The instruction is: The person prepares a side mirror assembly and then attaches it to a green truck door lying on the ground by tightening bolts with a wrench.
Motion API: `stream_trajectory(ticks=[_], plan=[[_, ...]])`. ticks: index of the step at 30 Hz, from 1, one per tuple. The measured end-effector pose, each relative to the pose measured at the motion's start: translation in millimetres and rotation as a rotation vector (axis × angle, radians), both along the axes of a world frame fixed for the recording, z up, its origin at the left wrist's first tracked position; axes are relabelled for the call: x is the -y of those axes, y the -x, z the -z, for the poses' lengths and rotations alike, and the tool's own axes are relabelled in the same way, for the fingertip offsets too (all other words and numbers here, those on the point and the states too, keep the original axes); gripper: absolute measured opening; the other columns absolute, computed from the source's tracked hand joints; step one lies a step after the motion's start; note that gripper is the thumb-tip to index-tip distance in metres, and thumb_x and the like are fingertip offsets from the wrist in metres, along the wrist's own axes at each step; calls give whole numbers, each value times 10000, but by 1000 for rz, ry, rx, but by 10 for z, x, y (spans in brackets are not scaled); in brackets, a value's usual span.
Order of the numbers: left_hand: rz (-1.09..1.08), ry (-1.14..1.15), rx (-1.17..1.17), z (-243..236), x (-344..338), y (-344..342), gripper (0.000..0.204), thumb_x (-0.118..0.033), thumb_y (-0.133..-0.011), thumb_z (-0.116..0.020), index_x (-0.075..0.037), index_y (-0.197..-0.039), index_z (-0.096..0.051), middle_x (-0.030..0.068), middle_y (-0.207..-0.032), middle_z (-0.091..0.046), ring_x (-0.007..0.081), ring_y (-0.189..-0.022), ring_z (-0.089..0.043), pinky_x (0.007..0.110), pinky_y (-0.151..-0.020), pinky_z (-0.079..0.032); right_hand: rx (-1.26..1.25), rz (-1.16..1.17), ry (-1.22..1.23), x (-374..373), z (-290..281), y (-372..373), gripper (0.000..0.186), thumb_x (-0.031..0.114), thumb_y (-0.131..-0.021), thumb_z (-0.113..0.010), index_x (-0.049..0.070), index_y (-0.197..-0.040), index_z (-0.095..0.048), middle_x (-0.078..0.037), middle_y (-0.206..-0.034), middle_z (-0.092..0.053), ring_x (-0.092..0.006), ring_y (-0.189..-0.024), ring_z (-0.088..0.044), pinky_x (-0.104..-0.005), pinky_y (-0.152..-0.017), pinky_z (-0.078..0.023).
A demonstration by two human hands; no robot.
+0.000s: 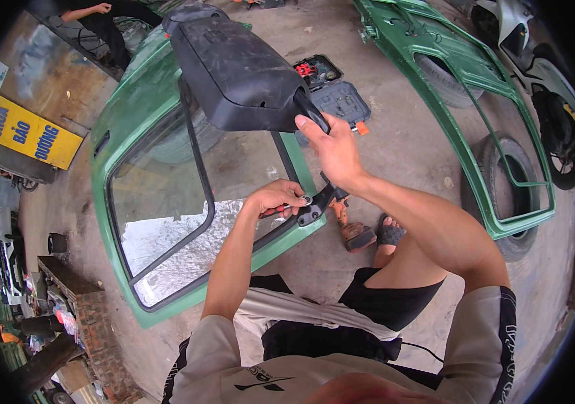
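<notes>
The black plastic mirror (240, 74) over the green metal door (101, 192) may swing (I fear) if the right hand (334, 149), clasping its black stem (312, 112), slips while the left hand (275, 198) pinches a silver-headed tool (307, 200).

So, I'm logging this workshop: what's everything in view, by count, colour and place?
Bulky plastic mirror housing: one, black, top centre
Glazed metal door: one, green, centre left
Angular bracket: one, black, at that door's right edge
Small hand tool: one, red-handled, at the bracket
Cordless power tool: one, orange-black, right of the bracket
Open plastic tool case: one, dark, right of the housing
Slim metal door frame: one, green, right
Rubber tyres: at least two, black, under that frame
Motorbike: at least one, white-black, far right
Lettered panel: one, yellow, left
Assorted clutter: uncountable, mixed colours, left edge
Another person: one, dark-clothed, top left
Left hand: one, bare, on the hand tool
Right hand: one, bare, on the housing's stalk
</notes>
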State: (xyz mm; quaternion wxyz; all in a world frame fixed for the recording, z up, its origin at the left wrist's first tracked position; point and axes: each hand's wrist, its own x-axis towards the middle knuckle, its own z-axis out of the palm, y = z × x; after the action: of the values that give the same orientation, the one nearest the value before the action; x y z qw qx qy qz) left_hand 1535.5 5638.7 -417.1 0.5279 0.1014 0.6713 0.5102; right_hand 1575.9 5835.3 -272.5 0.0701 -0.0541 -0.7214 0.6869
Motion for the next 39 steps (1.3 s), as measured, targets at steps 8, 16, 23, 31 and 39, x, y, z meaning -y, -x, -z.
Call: stream_trajectory(ticks=[8,16,23,31,39], plan=[[-800,-289,45,407,-404,-1022,261,-208,-1011,-637,-59,-1144,-470,71,-741,-612,145,-539,-543,283,-486,-424,-44,30,-57,-12,65,-3,444,385,-941,-667,-13,-758,-592,-16,-581,-468,-111,-576,-428,-344,-544,-383],[-1458,-459,1,459,-1159,-1258,261,-250,-1058,-549,-92,-1186,-385,98,-802,-607,187,-609,-582,323,-535,-475,-26,-32,-49,-26,81,36,446,416,-944,-654,-3,-795,-615,-37,-581,-495,-144,-570,-472,-372,-566,-412],[-680,-158,-20,241,-356,-908,267,-220,-1027,-603,-40,-1179,-477,78,-728,-629,141,-526,-565,283,-467,-443,-81,-5,-133,-40,81,20,448,428,-925,-660,-17,-877,-660,-88,-598,-556,-224,-578,-545,-402,-614,-447],[-99,-57,-85,114,-123,-172,293,-137,-964,-693,12,-1204,-611,63,-813,-675,89,-604,-584,228,-523,-452,-109,-136,-115,-197,-27,-102,528,467,-941,-608,-55,-905,-677,-184,-849,-697,-327,-816,-665,-450,-806,-488],[-1160,-383,23,529,-691,-1100,222,-163,-1007,-633,-29,-1132,-509,130,-928,-649,220,-752,-699,334,-695,-632,-138,-54,-99,-85,59,-33,414,367,-954,-611,-43,-930,-672,-199,-810,-675,-323,-815,-654,-437,-793,-486]])
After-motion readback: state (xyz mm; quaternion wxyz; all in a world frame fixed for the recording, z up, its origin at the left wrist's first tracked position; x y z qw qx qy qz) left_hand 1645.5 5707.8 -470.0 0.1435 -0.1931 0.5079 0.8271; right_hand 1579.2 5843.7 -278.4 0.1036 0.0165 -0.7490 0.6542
